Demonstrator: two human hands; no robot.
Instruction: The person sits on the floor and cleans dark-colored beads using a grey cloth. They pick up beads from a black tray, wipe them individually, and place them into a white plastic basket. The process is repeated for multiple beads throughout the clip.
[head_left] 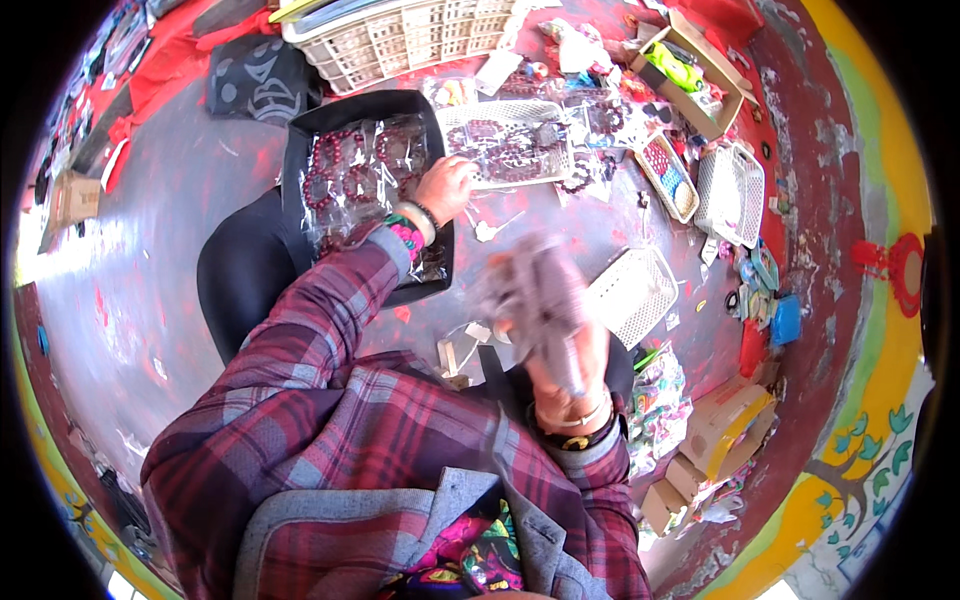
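Black is the tray [365, 106], and inside it lie many dark red bracelets [325, 160] in clear packets; I judge that these are already packed. Over its right rim is my left hand [445, 190], with the fingers bent; whether they pinch something, I cannot tell. Just right of the tray, a white basket [520, 184] carries more beaded pieces [510, 145], so not all are gathered together. Nearer to me, right of the tray, my right hand [570, 375] is closed around a greyish cloth [545, 290], blurred. How much remains, I cannot say.
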